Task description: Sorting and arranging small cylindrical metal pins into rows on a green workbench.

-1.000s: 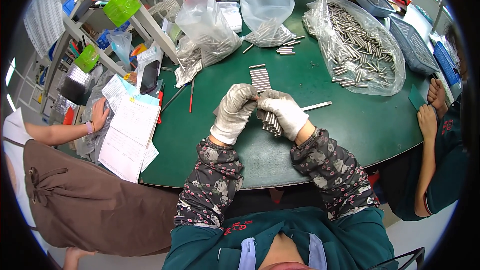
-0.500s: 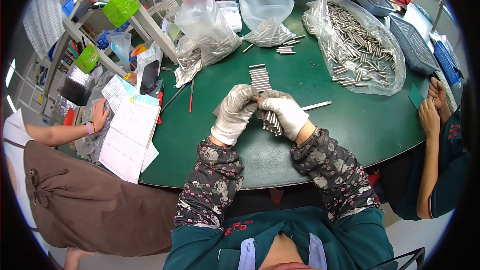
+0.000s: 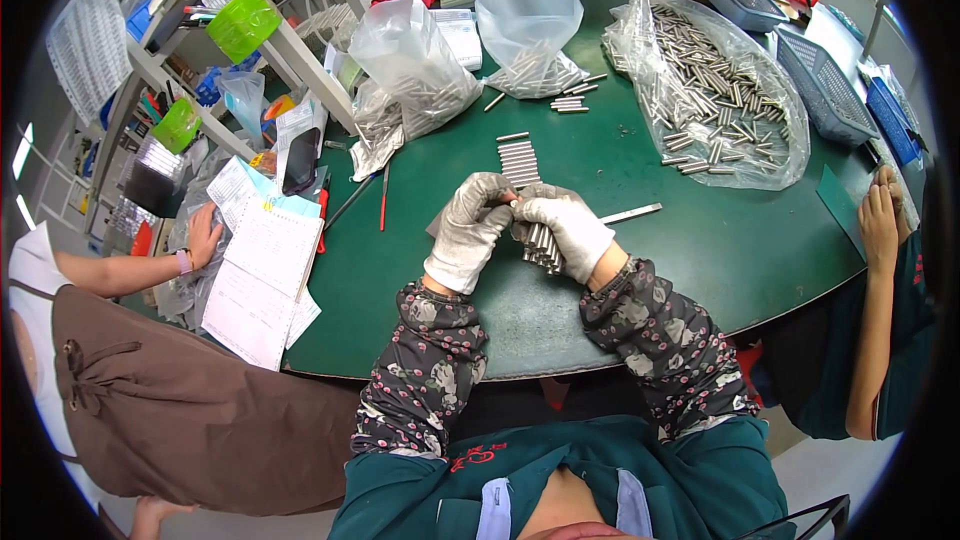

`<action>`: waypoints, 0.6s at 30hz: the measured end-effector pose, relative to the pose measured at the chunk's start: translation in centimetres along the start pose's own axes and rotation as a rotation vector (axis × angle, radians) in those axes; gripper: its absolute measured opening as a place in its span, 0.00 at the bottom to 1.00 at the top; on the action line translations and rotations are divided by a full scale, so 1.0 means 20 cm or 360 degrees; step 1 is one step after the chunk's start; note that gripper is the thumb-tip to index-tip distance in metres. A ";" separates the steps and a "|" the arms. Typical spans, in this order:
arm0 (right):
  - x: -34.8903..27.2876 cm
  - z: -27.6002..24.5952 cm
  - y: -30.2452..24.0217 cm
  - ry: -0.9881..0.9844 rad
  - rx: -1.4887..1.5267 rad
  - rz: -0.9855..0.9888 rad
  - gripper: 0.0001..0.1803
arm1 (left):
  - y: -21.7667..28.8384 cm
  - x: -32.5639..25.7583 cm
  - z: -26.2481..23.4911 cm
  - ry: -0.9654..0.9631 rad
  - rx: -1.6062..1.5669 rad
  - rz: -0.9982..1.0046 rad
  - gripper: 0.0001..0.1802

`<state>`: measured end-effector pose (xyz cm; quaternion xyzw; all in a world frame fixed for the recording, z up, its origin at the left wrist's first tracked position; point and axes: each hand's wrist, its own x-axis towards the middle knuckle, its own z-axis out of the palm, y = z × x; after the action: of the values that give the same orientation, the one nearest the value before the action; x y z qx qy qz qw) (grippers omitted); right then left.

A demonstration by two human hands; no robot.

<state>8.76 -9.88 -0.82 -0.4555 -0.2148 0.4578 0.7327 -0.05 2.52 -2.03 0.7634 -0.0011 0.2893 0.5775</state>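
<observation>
The right hand (image 3: pixel 566 224) was wrapped around a bundle of metal rods (image 3: pixel 541 250) over the table (image 3: pixel 740 260), whether the left hand (image 3: pixel 468 232) pinched one couldn't be told, and a row (image 3: pixel 518 162) lay lined up ahead, the heap (image 3: pixel 735 95) beyond still loose.

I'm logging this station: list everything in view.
Held pins: several, silver, centre
Pin row: one, silver, upper centre
Metal bar: one, silver, centre right
Table: one, green, centre
Upright bags: two, translucent, far side
Pin bag: one, clear, far right
Baskets: several, bluish, far right
Notebook: one, white, left
Phone: one, black, left
Bins: two, green, upper left
Nearby people: two, brown and teal clothes, either side
Left hand: one, white glove, centre
Right hand: one, white glove, centre
</observation>
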 end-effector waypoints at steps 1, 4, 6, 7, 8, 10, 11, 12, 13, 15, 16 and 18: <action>0.00 0.00 0.00 0.0001 0.0031 -0.0009 0.04 | 0.00 0.00 0.00 0.0003 0.0015 0.0008 0.13; 0.00 0.00 0.00 0.0005 0.0081 0.0015 0.05 | 0.01 0.00 0.01 0.0008 0.0023 0.0017 0.13; 0.00 -0.01 0.00 0.0010 0.0100 0.0047 0.05 | 0.01 0.00 0.01 0.0009 0.0014 0.0020 0.12; 0.01 -0.01 0.00 -0.0007 0.0133 0.0052 0.05 | 0.00 0.00 0.01 0.0003 0.0006 0.0045 0.12; 0.01 -0.01 0.00 -0.0023 0.0167 0.0057 0.05 | 0.00 0.00 0.01 -0.0003 -0.0003 0.0069 0.12; 0.01 -0.01 0.01 0.0003 0.0191 0.0058 0.05 | 0.01 0.00 0.01 -0.0001 -0.0011 0.0052 0.12; 0.00 -0.01 0.01 0.0029 0.0215 0.0059 0.05 | 0.01 0.00 0.01 0.0001 -0.0019 0.0036 0.12; 0.00 -0.01 0.00 0.0030 0.0216 0.0061 0.05 | 0.01 0.00 0.01 0.0001 -0.0019 0.0033 0.12; 0.00 0.00 -0.01 0.0071 0.0231 0.0062 0.05 | 0.01 0.00 0.01 0.0032 0.0036 0.0009 0.12; -0.01 -0.01 -0.02 0.0117 0.0249 0.0071 0.04 | -0.01 0.00 0.01 0.0063 0.0090 -0.0024 0.12; 0.00 -0.02 -0.03 0.0108 0.0272 -0.0001 0.05 | -0.03 0.00 0.01 0.0118 0.0191 0.0075 0.12; -0.01 -0.01 -0.08 0.0263 0.0411 -0.0069 0.06 | -0.02 0.03 0.02 0.0142 0.0511 0.0294 0.12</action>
<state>9.54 -10.52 0.37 -0.3891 -0.1029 0.4266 0.8100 0.67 2.51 -2.20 0.8288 0.0006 0.3712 0.4187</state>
